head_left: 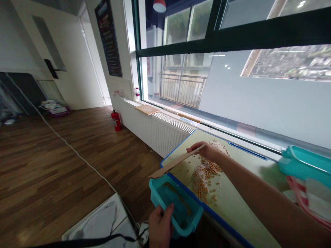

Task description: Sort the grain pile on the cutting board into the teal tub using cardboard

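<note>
My left hand (160,225) grips the near rim of a teal plastic tub (154,197), thumb over the edge. The tub sits against the blue edge of a pale board (232,212), with some small brownish grains inside. My right hand (200,148) reaches across the board, closed on one end of a thin flat strip (178,161) that looks like cardboard or wood. The strip's other end lies over the tub's far rim. Beneath and beside my right forearm, orange-yellow kernels (201,186) are heaped and scattered with white grains (218,146) on the board.
A second teal tub (307,165) stands at the right, near a red-and-white striped item (300,191). A radiator (165,137) runs under the window. A red fire extinguisher (116,120) stands on the wooden floor, where a white cable (74,150) trails. A marbled surface (103,220) is at lower left.
</note>
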The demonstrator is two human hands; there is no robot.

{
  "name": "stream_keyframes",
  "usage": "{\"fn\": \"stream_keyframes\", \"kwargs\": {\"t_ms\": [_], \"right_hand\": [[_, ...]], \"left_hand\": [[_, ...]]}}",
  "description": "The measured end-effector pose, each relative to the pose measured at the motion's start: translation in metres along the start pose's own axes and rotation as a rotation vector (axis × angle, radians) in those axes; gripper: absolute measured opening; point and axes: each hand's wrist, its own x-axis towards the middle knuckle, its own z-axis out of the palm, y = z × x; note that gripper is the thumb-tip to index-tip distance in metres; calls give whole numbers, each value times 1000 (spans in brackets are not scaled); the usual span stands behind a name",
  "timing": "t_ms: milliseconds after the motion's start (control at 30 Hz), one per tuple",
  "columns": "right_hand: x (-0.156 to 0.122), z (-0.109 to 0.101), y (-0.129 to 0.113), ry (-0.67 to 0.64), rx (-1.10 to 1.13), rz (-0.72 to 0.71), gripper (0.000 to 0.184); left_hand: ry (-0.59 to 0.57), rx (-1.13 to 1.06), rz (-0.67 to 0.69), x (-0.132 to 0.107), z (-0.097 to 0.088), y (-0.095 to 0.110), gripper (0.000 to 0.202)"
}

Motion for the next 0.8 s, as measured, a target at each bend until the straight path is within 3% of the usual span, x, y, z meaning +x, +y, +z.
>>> {"fn": "stream_keyframes", "kwargs": {"t_ms": [200, 467, 633, 800], "right_hand": [[-19, -7, -9, -57, 14, 10, 27], [-41, -7, -22, -128, 15, 80, 19], [-54, -8, -23, -181, -3, 43, 19], [-66, -12, -20, -191, 36, 47, 24]], "left_hand": [[20, 26, -45, -4, 3, -7, 42], [-53, 60, -78, -37, 13, -20, 45], [-61, 48, -80, -39, 16, -38, 50], [-61, 80, -79, -43, 15, -38, 47]]}}
